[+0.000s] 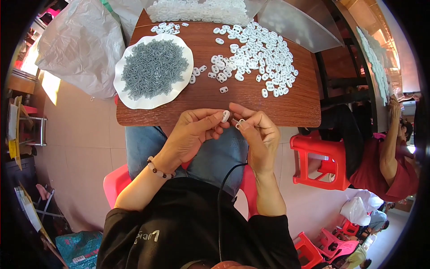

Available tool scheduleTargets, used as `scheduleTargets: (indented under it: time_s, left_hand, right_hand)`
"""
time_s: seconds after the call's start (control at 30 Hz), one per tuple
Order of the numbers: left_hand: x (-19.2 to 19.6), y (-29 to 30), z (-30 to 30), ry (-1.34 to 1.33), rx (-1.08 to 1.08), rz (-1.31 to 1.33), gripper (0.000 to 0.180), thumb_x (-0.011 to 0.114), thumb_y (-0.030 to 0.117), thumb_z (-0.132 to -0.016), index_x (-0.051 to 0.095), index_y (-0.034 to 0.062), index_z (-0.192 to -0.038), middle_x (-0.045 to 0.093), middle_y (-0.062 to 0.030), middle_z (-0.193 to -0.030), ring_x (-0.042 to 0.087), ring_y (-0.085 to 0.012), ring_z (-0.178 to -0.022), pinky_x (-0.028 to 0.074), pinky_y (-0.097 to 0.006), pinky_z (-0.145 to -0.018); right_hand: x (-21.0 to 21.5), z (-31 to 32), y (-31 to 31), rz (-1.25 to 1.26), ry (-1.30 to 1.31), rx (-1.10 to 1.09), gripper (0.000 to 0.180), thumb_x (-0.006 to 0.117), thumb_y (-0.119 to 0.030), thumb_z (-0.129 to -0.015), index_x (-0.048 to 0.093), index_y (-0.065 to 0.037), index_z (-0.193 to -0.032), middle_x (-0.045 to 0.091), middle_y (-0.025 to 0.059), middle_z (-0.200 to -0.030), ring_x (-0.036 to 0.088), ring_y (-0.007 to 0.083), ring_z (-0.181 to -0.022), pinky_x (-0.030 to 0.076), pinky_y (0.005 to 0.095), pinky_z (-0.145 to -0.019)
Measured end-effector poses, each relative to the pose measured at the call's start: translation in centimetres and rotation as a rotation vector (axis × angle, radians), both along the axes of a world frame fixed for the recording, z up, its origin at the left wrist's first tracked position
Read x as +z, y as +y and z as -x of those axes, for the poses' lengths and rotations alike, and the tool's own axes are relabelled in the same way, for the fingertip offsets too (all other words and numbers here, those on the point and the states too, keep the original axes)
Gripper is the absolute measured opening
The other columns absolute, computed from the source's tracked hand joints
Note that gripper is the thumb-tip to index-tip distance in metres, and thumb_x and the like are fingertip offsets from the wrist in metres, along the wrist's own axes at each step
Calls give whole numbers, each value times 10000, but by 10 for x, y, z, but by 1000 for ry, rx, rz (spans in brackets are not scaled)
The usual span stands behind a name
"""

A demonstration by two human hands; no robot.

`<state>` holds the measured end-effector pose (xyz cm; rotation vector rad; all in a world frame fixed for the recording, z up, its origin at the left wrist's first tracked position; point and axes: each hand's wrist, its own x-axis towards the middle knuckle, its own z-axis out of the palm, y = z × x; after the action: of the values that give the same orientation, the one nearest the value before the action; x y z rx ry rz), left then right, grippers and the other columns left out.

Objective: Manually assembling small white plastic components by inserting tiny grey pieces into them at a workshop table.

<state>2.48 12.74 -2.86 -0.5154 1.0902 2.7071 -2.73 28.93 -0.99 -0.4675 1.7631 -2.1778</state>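
Both hands work close together above the lap, at the near edge of the table [251, 107], with their fingertips nearly meeting. The left forearm slants up and to the right, a beaded bracelet [160, 169] around its wrist. The left hand [192, 130] is turned inward, its thumb laid forward and its fingers curled; they pinch a white oval piece [225, 116], which stands on edge. The right forearm rises more steeply, leaning slightly left. The right hand [260, 136] faces the left one, its thumb and fingers closed on a small looped piece [240, 123], while one fingertip extends above it, toward the left hand. The two held pieces lie just beside each other; whether they touch cannot be told. Beyond the hands, a scalloped white plate [120, 85] of grey pieces [154, 67] stands at left, and loose white pieces [264, 49] spread at right.
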Motion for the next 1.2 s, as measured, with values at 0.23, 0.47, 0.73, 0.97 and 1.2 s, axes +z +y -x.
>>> scheduleTargets:
  time_s: [0.23,0.47,0.73,0.97,1.2]
  left_hand:
    - [0,-2,0,11,-12,-27,226,577,149,-937,644,-35,-1051,643,-53,-841,569,-87,-718,463,-203,-636]
    - [1,-2,2,10,-15,-3,213,583,139,-931,652,-24,-1049,637,-49,-831,554,-81,-706,456,-201,-633]
    - [-1,0,1,36,-21,69,207,599,156,-928,664,1,-1048,643,-35,-840,559,-69,-727,454,-200,-645]
    - [1,4,0,66,-7,123,240,644,205,-905,683,-1,-1021,673,-34,-851,579,-57,-744,457,-189,-654]
    - [5,4,-3,114,49,297,252,645,188,-903,675,-26,-1034,686,-56,-863,594,-71,-756,465,-206,-649]
  right_hand:
    - [3,-3,0,-13,-71,34,44,562,6,-872,562,22,-831,573,282,-1189,595,218,-1048,473,334,-915]
    - [2,-4,-2,-37,-48,20,30,571,15,-867,574,21,-838,583,268,-1187,593,201,-1049,461,308,-906]
    - [3,-3,-1,-96,-23,9,47,583,21,-860,579,20,-812,599,251,-1172,594,186,-1024,459,301,-896]
    - [4,-4,0,-122,-5,-12,60,587,21,-865,576,15,-806,609,245,-1157,598,169,-998,466,289,-868]
    - [3,-7,-3,-177,60,-37,71,569,49,-868,566,18,-805,614,240,-1152,610,125,-902,475,246,-806]
